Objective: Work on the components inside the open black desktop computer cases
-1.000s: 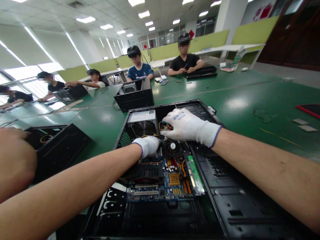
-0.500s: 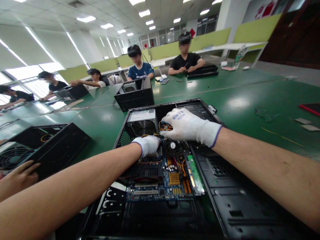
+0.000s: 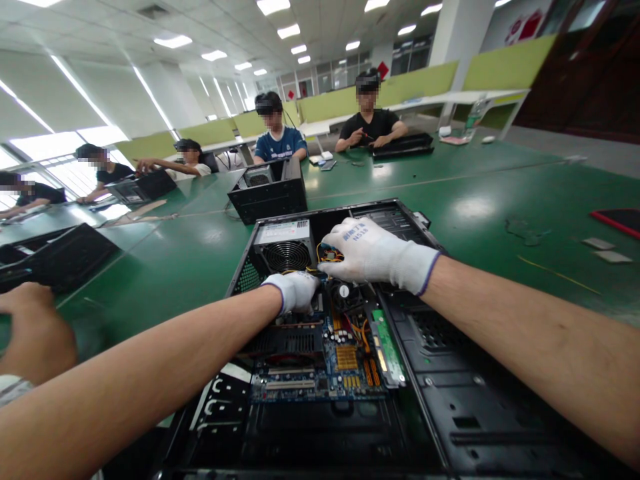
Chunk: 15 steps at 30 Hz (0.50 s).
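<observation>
An open black computer case [image 3: 345,437] lies on its side in front of me, its blue motherboard [image 3: 300,393] facing up. My right hand [image 3: 360,250], in a white glove, curls over a bundle of yellow and black cables [image 3: 330,253] beside the power supply [image 3: 285,243]. Its thumb and fingers close about those cables. Just below the power supply, my gloved left hand [image 3: 299,291] reaches down to the upper part of the motherboard. Its fingers bend closed, with the tips hidden, so what they grip does not show. The CPU fan [image 3: 347,295] sits right of it.
At left, a co-worker's bare hand [image 3: 37,330] is near another black case [image 3: 60,257]. Further cases stand across the green table [image 3: 480,180], one of them straight ahead [image 3: 270,190]. People sit behind them. A yellow strip [image 3: 557,273] lies at right.
Both my hands stay almost where they were in the case. At left, the neighbouring case has shifted away to the left, and the co-worker's hand has come off it.
</observation>
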Tool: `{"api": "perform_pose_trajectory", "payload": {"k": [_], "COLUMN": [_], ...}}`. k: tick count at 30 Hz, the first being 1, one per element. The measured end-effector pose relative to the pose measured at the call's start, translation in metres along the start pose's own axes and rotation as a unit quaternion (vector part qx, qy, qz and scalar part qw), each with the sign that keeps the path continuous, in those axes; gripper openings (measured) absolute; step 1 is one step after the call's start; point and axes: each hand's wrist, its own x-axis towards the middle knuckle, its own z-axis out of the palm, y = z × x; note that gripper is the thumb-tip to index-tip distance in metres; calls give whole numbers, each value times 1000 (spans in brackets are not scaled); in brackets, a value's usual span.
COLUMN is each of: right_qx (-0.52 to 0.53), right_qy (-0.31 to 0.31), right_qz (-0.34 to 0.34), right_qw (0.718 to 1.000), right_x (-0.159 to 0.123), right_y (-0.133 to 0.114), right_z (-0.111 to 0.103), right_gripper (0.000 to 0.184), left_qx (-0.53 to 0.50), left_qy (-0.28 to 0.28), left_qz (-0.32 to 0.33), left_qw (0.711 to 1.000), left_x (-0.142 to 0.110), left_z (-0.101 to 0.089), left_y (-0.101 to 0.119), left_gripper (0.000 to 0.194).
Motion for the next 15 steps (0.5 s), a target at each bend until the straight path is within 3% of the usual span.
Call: {"api": "perform_pose_trajectory", "payload": {"k": [15], "right_qx": [1], "right_qy": [0], "right_qz": [3], "right_qw": [1000], "right_x": [0], "right_y": [-1], "right_z": [0], "right_gripper": [49], "left_qx": [-2], "left_qy": [-6], "left_qz": [-1], "left_qw": [1000], "left_x": [-3], "left_z": [-5], "left_y": [3], "left_gripper": [70]}}
